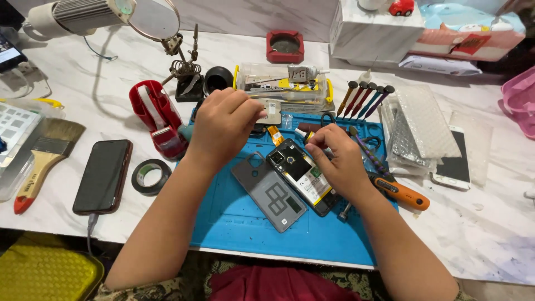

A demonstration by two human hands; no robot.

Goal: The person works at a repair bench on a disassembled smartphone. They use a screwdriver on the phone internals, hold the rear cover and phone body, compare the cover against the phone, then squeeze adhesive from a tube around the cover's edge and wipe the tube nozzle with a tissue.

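Observation:
An opened phone (pixel 301 174) with its inner parts exposed lies tilted on a blue work mat (pixel 245 223). Its grey back cover (pixel 268 192) lies beside it on the left. My left hand (pixel 223 125) hovers above the mat's far edge, fingers pinched on a small light-coloured part (pixel 272 112). My right hand (pixel 340 161) rests over the phone's upper right side, fingertips closed near its top; what they pinch is too small to tell. An orange-handled screwdriver (pixel 404 193) lies just right of that hand.
A black phone (pixel 103 175) on a cable, a tape roll (pixel 151 176), a red tape dispenser (pixel 157 117) and a brush (pixel 44 156) lie left. Several screwdrivers (pixel 365 100), bubble wrap (pixel 421 125) and a white phone (pixel 454 161) lie right. A parts box (pixel 284 83) stands behind.

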